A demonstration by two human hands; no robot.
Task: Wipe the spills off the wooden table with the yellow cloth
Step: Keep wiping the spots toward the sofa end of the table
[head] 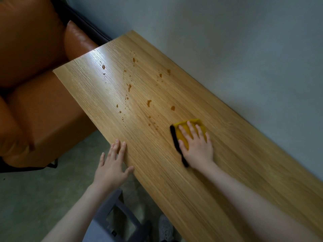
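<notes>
Yellow cloth (185,131) under flat right hand (196,145), left hand (111,163) flat, released, many spills (149,103) on table (192,180)

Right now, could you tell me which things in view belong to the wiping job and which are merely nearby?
Part of the job:
yellow cloth
spills
wooden table
right hand, pressing the cloth
left hand, at the table's edge

Merely nearby:
orange sofa
grey chair

The room is dim and evenly lit, with soft light from the far left laying a broad white glare on the wooden table (97,56) near its far end. Shadows are faint. Wide-angle bending curves the edges, and the forearms at the bottom look soft and blurred
</notes>
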